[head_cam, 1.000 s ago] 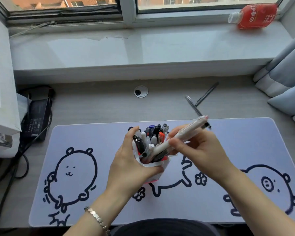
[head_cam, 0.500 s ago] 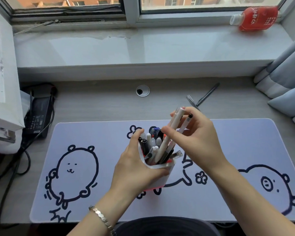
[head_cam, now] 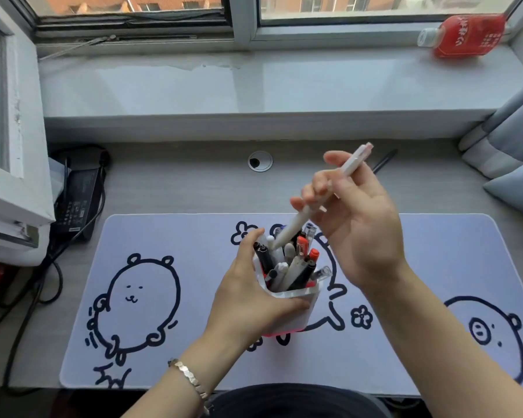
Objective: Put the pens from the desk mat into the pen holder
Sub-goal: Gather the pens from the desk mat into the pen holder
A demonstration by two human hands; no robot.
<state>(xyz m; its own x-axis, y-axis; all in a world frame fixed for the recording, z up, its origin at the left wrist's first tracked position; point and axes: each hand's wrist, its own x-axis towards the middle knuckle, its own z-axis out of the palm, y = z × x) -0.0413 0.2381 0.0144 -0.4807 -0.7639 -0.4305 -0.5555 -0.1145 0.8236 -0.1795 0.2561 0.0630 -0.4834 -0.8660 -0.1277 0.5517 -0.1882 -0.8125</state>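
A translucent white pen holder with a red base stands on the pale lilac desk mat and is packed with several pens. My left hand wraps around the holder's left side and front. My right hand hovers above and to the right of it, pinching one white pen at a slant. The pen's lower tip sits among the pens at the holder's mouth, and its pink-tipped top points up to the right. No loose pens are visible on the mat.
A dark pen lies on the grey desk behind my right hand, partly hidden. A cable grommet is at the desk's back. A power brick with cables sits left. A red bottle lies on the windowsill; cushions are at right.
My right hand let most of the bundle of pens drop into the holder, then rose up and to the right. It now holds a single white pen with its tip in the holder.
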